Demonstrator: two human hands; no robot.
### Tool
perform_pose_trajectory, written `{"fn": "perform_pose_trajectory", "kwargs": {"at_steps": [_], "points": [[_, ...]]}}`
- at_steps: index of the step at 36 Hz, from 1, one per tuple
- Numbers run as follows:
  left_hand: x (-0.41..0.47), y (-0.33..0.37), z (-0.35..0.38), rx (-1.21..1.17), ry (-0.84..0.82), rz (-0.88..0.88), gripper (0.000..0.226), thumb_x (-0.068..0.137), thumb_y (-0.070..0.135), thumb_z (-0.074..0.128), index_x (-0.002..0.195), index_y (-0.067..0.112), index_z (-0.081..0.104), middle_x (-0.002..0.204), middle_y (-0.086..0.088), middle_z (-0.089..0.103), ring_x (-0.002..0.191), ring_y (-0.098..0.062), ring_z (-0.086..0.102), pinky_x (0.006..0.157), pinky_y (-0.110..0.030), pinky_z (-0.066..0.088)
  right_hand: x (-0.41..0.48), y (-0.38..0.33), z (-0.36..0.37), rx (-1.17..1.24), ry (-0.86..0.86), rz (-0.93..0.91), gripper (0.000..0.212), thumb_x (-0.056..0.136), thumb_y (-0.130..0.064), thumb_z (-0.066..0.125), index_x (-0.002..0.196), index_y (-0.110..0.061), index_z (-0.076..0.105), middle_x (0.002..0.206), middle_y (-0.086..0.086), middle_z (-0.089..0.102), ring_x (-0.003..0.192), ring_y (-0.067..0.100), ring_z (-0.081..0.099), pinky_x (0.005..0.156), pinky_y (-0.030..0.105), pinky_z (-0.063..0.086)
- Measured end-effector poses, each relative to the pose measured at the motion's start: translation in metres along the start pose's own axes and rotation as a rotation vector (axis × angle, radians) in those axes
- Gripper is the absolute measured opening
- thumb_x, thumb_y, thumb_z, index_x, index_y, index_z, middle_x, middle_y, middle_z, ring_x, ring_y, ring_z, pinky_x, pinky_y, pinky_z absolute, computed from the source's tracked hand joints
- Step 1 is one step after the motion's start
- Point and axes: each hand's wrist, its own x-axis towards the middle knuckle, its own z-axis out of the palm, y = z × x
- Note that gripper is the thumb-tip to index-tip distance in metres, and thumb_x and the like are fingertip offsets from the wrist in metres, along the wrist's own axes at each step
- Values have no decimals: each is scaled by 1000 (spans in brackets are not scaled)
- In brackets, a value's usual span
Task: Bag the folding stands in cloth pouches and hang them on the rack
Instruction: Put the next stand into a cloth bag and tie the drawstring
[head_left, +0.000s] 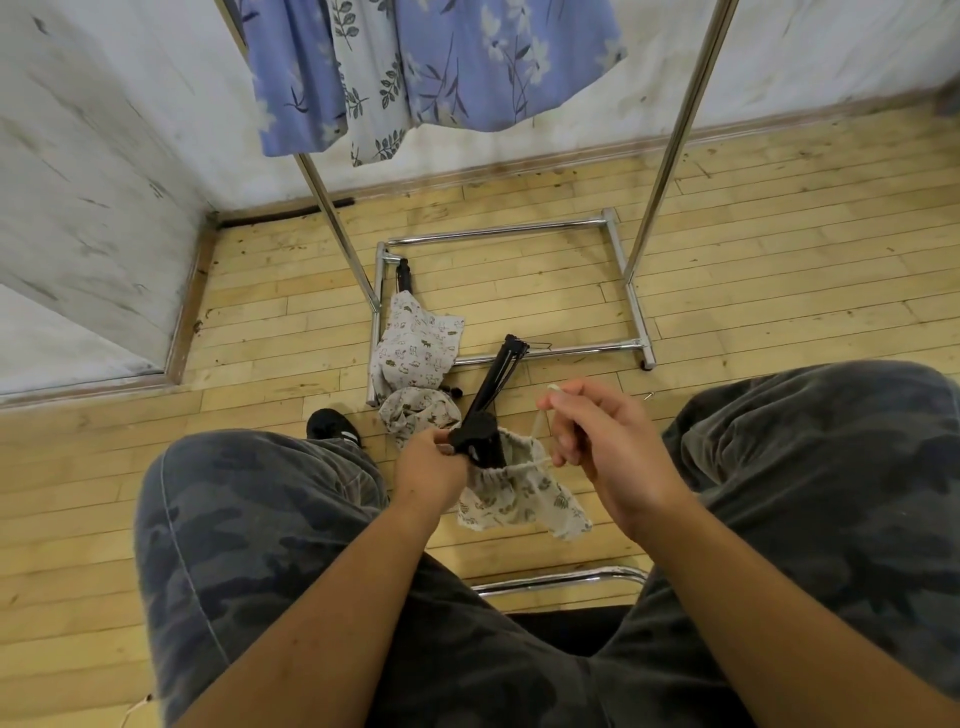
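Two hands up: L hand (428, 462) grips stand (493, 387) sticking from pouch (519, 499); R hand (597, 436) pinches drawstring (540, 422).

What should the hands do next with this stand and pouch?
Probably pull the drawstring taut. The right hand pinches it, the left hand grips the folding stand at the mouth of the pouch, and the mouth looks gathered but not closed.
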Motion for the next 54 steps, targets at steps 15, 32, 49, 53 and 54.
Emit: {"fn": "perform_pose_trajectory", "kwargs": {"at_steps": [15, 32, 49, 53, 54], "points": [[-13, 7, 4, 33, -111, 181, 19, 89, 29, 81, 106, 26, 73, 94, 2, 74, 83, -13, 72, 77, -31, 62, -5, 14, -16, -5, 84, 40, 18, 102, -10, 58, 100, -14, 75, 62, 0, 42, 56, 12, 33, 52, 27, 26], [-28, 20, 3, -23, -68, 314, 12, 99, 35, 64, 94, 29, 73, 78, 6, 69, 58, 0, 55, 54, -18, 45, -8, 14, -16, -51, 73, 7, 18, 101, -13, 59, 103, -18, 76, 66, 2, 52, 56, 10, 45, 53, 24, 39], [-48, 35, -1, -123, -359, 401, 9, 95, 28, 73, 101, 30, 78, 101, 12, 70, 95, -7, 66, 83, -21, 51, -8, 25, -11, -373, 24, 136, 30, 102, -29, 59, 130, -37, 65, 95, -1, 67, 60, -5, 59, 51, 11, 46], [-50, 36, -1, -122, -378, 416, 14, 95, 28, 72, 107, 33, 78, 103, 15, 71, 96, -9, 66, 82, -22, 52, -11, 26, -10, -393, 21, 171, 19, 103, -33, 57, 115, -33, 72, 83, -10, 69, 56, -3, 57, 49, 11, 44], [-51, 36, -1, -108, -394, 419, 16, 96, 29, 71, 110, 34, 77, 103, 17, 72, 98, -9, 66, 84, -23, 52, -11, 26, -10, -357, 32, 181, 18, 103, -34, 57, 109, -32, 73, 74, -11, 67, 52, -2, 55, 47, 12, 43]]}}
